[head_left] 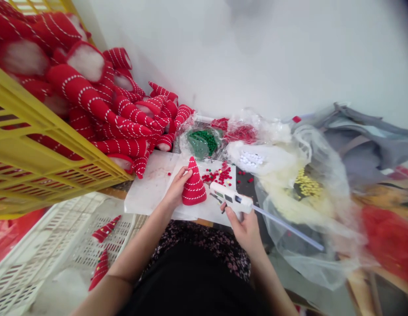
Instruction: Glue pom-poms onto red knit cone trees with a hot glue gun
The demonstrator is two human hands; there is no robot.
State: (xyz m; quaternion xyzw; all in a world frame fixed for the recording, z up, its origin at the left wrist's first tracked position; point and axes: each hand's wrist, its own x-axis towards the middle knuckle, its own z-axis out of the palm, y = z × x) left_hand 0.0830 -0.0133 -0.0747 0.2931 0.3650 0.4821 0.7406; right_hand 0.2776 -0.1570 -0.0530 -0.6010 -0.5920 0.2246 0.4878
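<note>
Upright in my left hand (176,188) is a small red cone (194,186) of fabric with white dashed stripes, gripped along its left edge. My right hand (243,228) is closed round the handle of a white hot glue gun (230,196). A long clear glue stick (289,227) sticks out of the gun's back end. The gun's nozzle points left, close to the cone's right side; whether it touches cannot be made out. Behind the cone, many small red pompoms (223,174) lie scattered over white paper (147,188).
At the left a yellow crate (59,145) overflows with striped red cones (92,101). Below it, a white crate (105,219) holds two decorated cones (106,229). Bags of green pompoms (204,142), white pompoms (251,159) and yellow pompoms (307,183) stand along the wall.
</note>
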